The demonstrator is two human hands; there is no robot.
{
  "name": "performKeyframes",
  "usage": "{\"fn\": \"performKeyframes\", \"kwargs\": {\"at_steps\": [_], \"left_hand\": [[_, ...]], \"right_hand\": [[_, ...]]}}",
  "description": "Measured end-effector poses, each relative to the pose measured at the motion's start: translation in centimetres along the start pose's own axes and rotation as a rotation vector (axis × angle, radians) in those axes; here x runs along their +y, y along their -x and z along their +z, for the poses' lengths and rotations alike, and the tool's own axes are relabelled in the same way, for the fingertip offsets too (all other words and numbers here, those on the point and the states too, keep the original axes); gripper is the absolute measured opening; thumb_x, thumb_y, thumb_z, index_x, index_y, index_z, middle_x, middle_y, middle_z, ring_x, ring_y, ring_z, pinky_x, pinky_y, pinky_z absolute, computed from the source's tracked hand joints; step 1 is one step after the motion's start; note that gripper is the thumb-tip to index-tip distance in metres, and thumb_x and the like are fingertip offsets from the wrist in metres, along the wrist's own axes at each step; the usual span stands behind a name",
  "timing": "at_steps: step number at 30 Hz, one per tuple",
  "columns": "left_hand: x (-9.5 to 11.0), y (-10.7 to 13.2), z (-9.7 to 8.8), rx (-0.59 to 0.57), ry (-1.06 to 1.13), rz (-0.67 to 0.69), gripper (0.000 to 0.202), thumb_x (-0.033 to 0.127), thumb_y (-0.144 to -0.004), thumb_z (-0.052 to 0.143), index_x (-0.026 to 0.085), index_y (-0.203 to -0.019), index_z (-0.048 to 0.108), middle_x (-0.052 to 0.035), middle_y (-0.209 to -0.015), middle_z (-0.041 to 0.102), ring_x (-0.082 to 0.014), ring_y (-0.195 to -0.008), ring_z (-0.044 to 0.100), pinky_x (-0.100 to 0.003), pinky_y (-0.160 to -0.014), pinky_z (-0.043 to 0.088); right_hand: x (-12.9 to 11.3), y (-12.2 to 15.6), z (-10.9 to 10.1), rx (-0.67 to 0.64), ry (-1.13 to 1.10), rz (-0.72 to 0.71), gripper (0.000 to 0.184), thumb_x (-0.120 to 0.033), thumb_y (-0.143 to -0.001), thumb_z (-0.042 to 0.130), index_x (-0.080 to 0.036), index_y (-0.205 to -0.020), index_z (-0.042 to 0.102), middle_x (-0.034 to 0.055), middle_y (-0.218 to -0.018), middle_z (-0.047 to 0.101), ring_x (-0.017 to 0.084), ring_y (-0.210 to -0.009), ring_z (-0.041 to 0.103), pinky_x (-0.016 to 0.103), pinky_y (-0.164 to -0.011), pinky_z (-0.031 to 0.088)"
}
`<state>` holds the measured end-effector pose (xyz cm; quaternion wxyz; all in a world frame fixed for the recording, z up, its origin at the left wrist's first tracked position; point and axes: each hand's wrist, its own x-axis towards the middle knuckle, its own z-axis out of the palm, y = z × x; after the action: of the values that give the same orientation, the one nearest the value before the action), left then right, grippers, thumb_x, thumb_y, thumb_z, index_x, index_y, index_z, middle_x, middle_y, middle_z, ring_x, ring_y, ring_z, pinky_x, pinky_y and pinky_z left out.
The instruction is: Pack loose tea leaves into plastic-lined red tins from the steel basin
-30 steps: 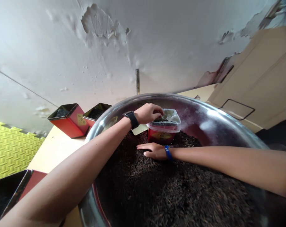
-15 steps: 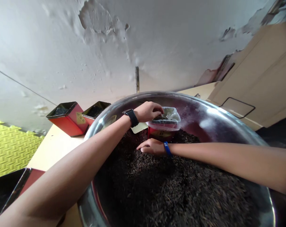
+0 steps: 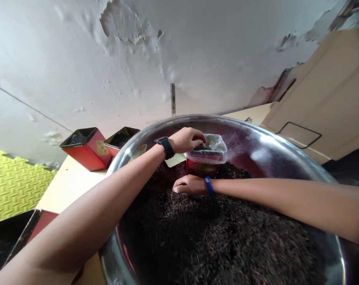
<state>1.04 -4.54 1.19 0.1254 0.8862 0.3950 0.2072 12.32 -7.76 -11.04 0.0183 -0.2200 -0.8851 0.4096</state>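
A big steel basin point(image 3: 286, 148) holds a heap of dark loose tea leaves point(image 3: 215, 237). At its far side a red tin point(image 3: 201, 168) lined with a clear plastic bag point(image 3: 215, 148) stands in the leaves. My left hand point(image 3: 187, 139), with a black watch on the wrist, is closed on the bag's near rim at the tin's top. My right hand point(image 3: 189, 185), with a blue band on the wrist, lies curled in the leaves just in front of the tin, fingers bent down into the tea.
Two open red tins point(image 3: 84, 148) point(image 3: 120, 141) stand on the pale table point(image 3: 67, 186) left of the basin, by the peeling white wall. Another red tin point(image 3: 16, 237) shows at the lower left. A yellow foam mat point(image 3: 10, 186) lies on the floor at the left.
My right hand has gone from lying flat on the leaves to curled, and has drawn slightly toward the tin. My left hand has stayed on the bag's rim.
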Motion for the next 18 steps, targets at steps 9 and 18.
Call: {"fn": "performKeyframes", "kwargs": {"at_steps": [9,18], "left_hand": [[0.11,-0.01,-0.05,-0.001,-0.005,-0.003,0.024,0.022,-0.078,0.045,0.018,-0.091,0.064,-0.0018,-0.084,0.066,-0.0107,-0.075,0.057,-0.021,-0.069,0.042],[-0.20,-0.05,0.08,0.001,0.010,-0.003,0.023,0.023,-0.078,0.045,0.018,-0.091,0.064,-0.0014,-0.084,0.066,-0.0104,-0.075,0.057,-0.021,-0.069,0.041]], "right_hand": [[-0.47,-0.12,0.21,-0.043,0.030,0.003,0.046,-0.054,-0.077,0.042,-0.015,-0.090,0.062,0.0010,-0.079,0.060,0.014,-0.072,0.050,0.023,-0.066,0.036],[-0.92,0.03,0.42,-0.043,0.026,0.036,0.053,-0.061,-0.076,0.039,-0.015,-0.091,0.062,0.0020,-0.078,0.060,0.015,-0.073,0.052,0.023,-0.063,0.036]]}}
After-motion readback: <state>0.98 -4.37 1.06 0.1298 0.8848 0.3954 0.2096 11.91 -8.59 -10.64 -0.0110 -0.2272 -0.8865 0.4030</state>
